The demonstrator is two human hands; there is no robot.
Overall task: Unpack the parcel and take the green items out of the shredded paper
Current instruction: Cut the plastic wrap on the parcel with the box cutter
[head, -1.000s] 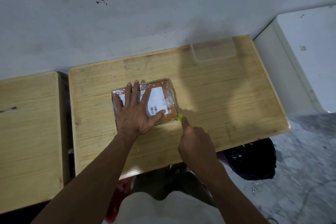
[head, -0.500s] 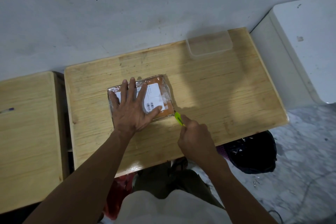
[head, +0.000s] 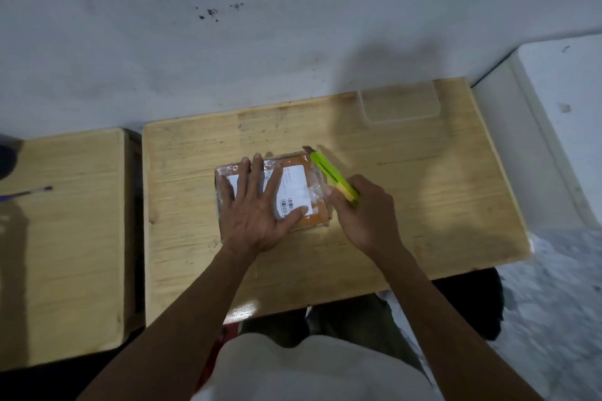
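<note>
A small orange parcel (head: 308, 172) wrapped in clear tape, with a white shipping label, lies in the middle of the wooden table (head: 423, 205). My left hand (head: 257, 208) presses flat on its left half, fingers spread and straight. My right hand (head: 365, 212) grips a lime-green utility knife (head: 329, 174) by its rear end. The knife lies along the parcel's right edge, and its dark blade tip sits at the far right corner. The parcel's contents are hidden.
A clear plastic container (head: 400, 104) stands at the table's far edge by the wall. A second wooden table (head: 65, 238) on the left carries a purple pen (head: 32, 192). A white block (head: 553, 127) stands to the right, a dark bag (head: 472, 303) under the table.
My right hand has run the green knife from the parcel's near right corner up along its right edge to the far corner. My left hand stays pressed on the parcel.
</note>
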